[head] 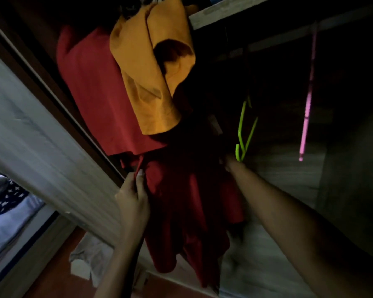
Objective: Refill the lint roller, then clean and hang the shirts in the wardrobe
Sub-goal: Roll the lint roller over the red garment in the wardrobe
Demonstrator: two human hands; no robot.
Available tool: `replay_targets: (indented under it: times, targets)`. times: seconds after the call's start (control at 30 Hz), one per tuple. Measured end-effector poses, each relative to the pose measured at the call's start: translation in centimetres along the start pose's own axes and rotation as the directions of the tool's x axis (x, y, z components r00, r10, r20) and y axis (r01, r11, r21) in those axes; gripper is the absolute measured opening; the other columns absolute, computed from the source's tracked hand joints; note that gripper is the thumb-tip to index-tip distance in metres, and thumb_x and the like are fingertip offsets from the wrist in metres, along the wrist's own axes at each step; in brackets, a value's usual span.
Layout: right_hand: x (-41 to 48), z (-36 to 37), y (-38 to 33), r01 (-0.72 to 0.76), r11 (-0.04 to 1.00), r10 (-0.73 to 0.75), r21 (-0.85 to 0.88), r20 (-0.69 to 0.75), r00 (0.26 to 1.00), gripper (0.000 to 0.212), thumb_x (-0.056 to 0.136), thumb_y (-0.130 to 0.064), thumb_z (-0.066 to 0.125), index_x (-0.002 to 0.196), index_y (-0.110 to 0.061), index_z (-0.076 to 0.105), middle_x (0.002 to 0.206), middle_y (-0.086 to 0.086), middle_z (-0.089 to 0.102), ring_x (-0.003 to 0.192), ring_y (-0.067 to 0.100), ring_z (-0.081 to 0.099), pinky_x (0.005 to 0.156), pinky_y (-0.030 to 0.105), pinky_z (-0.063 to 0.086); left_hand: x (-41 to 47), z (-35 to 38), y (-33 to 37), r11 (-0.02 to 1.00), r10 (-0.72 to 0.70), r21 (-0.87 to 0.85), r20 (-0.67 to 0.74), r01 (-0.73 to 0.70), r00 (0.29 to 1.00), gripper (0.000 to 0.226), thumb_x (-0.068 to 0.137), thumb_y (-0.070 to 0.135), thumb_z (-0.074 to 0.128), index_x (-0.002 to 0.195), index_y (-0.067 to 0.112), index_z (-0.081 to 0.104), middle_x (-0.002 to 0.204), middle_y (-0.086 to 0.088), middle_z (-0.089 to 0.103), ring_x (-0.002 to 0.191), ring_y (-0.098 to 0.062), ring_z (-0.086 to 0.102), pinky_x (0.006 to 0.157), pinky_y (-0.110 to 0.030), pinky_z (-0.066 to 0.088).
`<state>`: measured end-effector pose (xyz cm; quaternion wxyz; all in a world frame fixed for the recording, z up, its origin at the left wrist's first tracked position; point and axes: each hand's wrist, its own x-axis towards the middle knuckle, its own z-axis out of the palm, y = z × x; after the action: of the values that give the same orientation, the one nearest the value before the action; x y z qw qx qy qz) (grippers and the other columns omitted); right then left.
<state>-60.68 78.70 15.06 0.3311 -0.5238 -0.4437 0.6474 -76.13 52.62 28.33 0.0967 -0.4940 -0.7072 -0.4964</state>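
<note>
A dark red shirt (181, 203) hangs low inside the dim wardrobe. My left hand (134, 196) pinches its left edge between thumb and fingers. My right hand (232, 164) reaches to the shirt's upper right side, its fingers mostly lost in shadow beside the tip of a green hanger (243, 134). Above, a lighter red shirt (91, 89) and an orange shirt (151, 67) hang side by side from the rail. The lint roller is not in view.
A pink hanger (308, 100) hangs from the rail (289, 37) at the right. The wardrobe's sliding door (30, 130) stands at the left. A pale cloth (88, 259) lies on the floor. A bed with blue bedding (7, 222) shows at far left.
</note>
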Motion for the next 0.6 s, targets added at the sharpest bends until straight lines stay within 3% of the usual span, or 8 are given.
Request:
replay_targets:
  times: [0.1, 0.17, 0.23, 0.37, 0.47, 0.6]
  targets:
    - [-2.0, 1.2, 1.1, 0.07, 0.998, -0.07, -0.009, -0.025, 0.997, 0.036, 0.096, -0.001, 0.043, 0.062, -0.013, 0.041, 0.051, 0.001, 0.044, 0.049, 0.01, 0.038, 0.04, 0.014, 0.033, 0.1, -0.2, 0.0, 1.0, -0.003, 0.003, 0.009, 0.003, 1.0, 0.034, 0.103, 0.018, 0.046, 0.072, 0.005, 0.05, 0.058, -0.001, 0.046, 0.053, -0.007, 0.048, 0.049, -0.017, 0.032]
    - [-4.8, 2.4, 3.6, 0.073, 0.997, -0.073, -0.008, 0.046, 0.996, 0.032, 0.103, -0.017, 0.041, 0.071, -0.014, 0.048, 0.052, 0.0, 0.039, 0.034, 0.006, 0.036, 0.03, 0.012, 0.025, 0.1, -0.1, 0.0, 1.0, -0.006, 0.002, 0.012, 0.006, 1.0, 0.034, 0.103, 0.018, 0.046, 0.072, 0.004, 0.049, 0.057, -0.001, 0.046, 0.053, -0.007, 0.047, 0.049, -0.017, 0.032]
    - [-7.7, 3.1, 7.5, 0.089, 0.995, -0.083, -0.046, 0.117, 0.99, 0.027, 0.103, -0.029, 0.042, 0.088, -0.013, 0.058, 0.053, 0.0, 0.036, 0.027, 0.002, 0.03, 0.032, 0.012, 0.021, 0.0, 0.0, 0.1, 1.0, -0.009, 0.004, 0.014, 0.008, 1.0, 0.034, 0.103, 0.018, 0.046, 0.072, 0.004, 0.049, 0.058, -0.005, 0.046, 0.054, -0.009, 0.047, 0.048, -0.016, 0.032]
    - [-12.3, 2.9, 12.0, 0.192, 0.971, -0.161, -0.141, 0.204, 0.966, 0.027, 0.101, -0.023, 0.047, 0.095, -0.004, 0.067, 0.048, -0.008, 0.041, 0.032, -0.001, 0.033, 0.039, 0.021, 0.026, 0.0, 0.4, 0.0, 0.996, -0.089, -0.012, -0.023, 0.089, 0.996, 0.025, 0.103, 0.025, 0.047, 0.085, 0.009, 0.054, 0.066, -0.001, 0.053, 0.056, -0.005, 0.049, 0.052, -0.016, 0.034]
    - [-14.0, 2.7, 9.4, 0.343, 0.939, -0.334, -0.033, 0.156, 0.93, 0.027, 0.101, -0.024, 0.048, 0.094, -0.006, 0.067, 0.043, -0.013, 0.039, 0.039, 0.001, 0.032, 0.045, 0.026, 0.026, -0.1, 0.6, -0.1, 0.994, -0.105, -0.014, -0.03, 0.104, 0.994, 0.024, 0.102, 0.029, 0.047, 0.09, 0.009, 0.054, 0.067, -0.001, 0.053, 0.058, -0.009, 0.05, 0.054, -0.023, 0.036]
    - [-15.3, 2.4, 1.1, 0.526, 0.847, -0.532, 0.082, 0.138, 0.835, 0.028, 0.101, -0.035, 0.046, 0.087, -0.02, 0.065, 0.055, -0.01, 0.042, 0.042, 0.004, 0.035, 0.042, 0.022, 0.026, -0.7, 0.9, 0.2, 0.995, -0.1, -0.009, -0.011, 0.1, 0.995, 0.033, 0.103, 0.031, 0.046, 0.08, 0.007, 0.05, 0.062, -0.004, 0.051, 0.055, -0.015, 0.048, 0.053, -0.032, 0.036]
